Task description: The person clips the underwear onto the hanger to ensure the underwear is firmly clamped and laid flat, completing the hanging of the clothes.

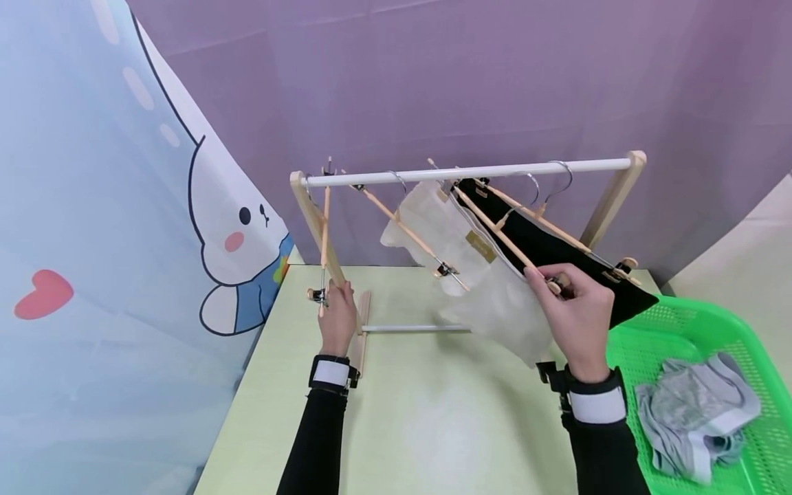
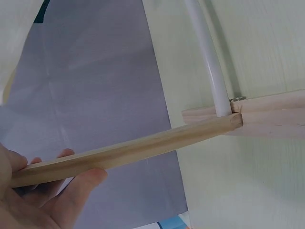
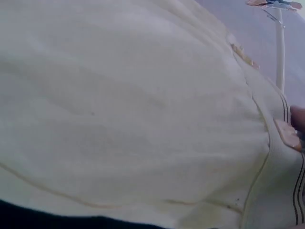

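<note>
My left hand (image 1: pixel 338 320) grips the left wooden post (image 2: pixel 128 150) of a small clothes rack, its thumb and fingers on opposite sides of the wood. My right hand (image 1: pixel 581 316) pinches the near clip end of a wooden hanger (image 1: pixel 504 239) that hooks over the rack's white rail (image 1: pixel 445 174). White underwear (image 1: pixel 495 306) hangs from this hanger by its waistband and fills most of the right wrist view, where only a fingertip (image 3: pixel 298 118) shows at the edge. Just behind, a black garment (image 1: pixel 628 302) is clipped to another hanger.
Two bare clip hangers, a left one (image 1: pixel 324 234) and a middle one (image 1: pixel 408 234), hang on the rail. A green basket (image 1: pixel 736 330) holding crumpled grey underwear (image 1: pixel 693 405) stands at the right. The rack stands on a pale table (image 1: pixel 433 419), with a lower white bar (image 1: pixel 414 328).
</note>
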A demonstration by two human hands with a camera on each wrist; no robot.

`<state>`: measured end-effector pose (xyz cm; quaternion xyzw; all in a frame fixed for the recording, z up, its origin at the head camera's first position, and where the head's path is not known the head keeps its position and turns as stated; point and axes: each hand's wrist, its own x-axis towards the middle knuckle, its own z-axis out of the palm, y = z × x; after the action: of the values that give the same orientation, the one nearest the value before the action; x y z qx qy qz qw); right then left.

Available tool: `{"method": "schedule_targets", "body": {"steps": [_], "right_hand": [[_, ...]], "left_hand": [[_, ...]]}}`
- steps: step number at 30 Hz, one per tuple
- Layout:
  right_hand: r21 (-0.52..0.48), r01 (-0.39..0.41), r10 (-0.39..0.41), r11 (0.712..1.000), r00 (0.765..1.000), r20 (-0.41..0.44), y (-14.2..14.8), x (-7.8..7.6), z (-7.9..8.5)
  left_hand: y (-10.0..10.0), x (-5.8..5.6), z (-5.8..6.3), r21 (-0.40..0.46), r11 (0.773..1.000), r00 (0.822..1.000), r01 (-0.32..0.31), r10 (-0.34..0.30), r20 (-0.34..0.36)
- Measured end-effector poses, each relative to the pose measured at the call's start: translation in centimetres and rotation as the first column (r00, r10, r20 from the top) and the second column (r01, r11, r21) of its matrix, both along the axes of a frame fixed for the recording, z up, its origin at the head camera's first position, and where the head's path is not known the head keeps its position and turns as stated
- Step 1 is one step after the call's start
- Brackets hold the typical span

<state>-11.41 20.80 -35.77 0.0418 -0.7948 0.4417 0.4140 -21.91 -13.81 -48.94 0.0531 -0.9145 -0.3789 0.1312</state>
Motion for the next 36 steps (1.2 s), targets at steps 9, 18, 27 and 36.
{"method": "schedule_targets", "body": {"steps": [9, 18, 27, 36], "right_hand": [[0.030, 0.019, -0.020, 0.999, 0.998, 0.051, -0.8, -1.5, 0.2], [0.007, -0.001, 0.001, 1.000, 0.994, 0.112, -0.6, -1.2, -1.5], [-0.021, 0.022, -0.016, 1.000, 0.959, 0.282, 0.5, 1.7, -7.7], [0.027, 0.010, -0.022, 1.000, 0.875, 0.484, 1.4, 4.5, -14.2]], "left_hand": [[0.6, 0.5, -0.5, -0.006, 1.000, 1.000, 0.011, -0.011, -0.003], [0.9, 0.3, -0.5, -0.017, 1.000, 1.000, 0.015, -0.016, -0.022], [0.8, 0.0, -0.3, -0.041, 0.999, 0.999, -0.016, 0.014, -0.048], [0.2, -0.3, -0.1, -0.030, 0.999, 0.998, -0.018, 0.016, -0.068]]}}
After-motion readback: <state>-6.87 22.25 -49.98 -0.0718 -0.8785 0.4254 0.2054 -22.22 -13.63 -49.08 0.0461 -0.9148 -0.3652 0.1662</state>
